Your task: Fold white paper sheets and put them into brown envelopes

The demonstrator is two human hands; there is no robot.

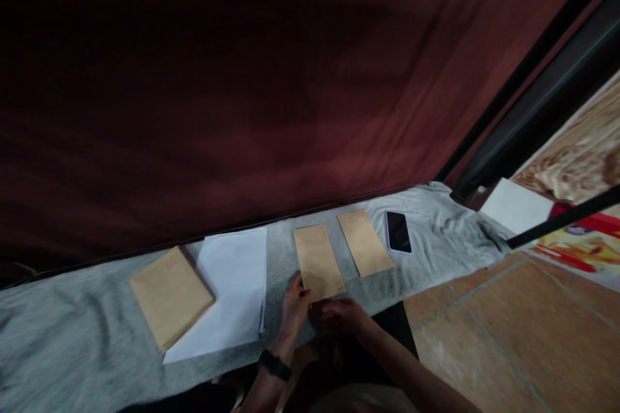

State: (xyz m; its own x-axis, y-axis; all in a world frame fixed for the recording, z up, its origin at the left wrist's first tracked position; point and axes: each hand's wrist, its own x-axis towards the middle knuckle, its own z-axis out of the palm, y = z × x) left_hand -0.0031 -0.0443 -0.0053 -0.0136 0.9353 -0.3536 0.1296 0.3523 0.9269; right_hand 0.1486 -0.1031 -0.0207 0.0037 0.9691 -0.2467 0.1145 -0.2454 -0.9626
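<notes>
Right now, your left hand [296,304] is at the lower left corner of the middle envelope [318,259], which lies flat on the gray cloth [62,329] in front of you. Its grip has finger and thumb a little apart at that edge; you cannot tell from this view whether they pinch the paper. Your right hand [349,315] is just beside the envelope's bottom edge, fingers curled, its grip too shadowed to tell whether it is closed on anything. You have a dark band [275,365] on your left wrist. To the right of the middle envelope, apart from it, lies a second brown envelope [365,243], and beyond that a phone [398,232] with a dark screen. On your left, a stack of brown envelopes [170,297] overlaps the white paper [237,290]. A dark red panel [290,110] rises behind the cloth, and tiled floor [484,342] shows at your right.
</notes>
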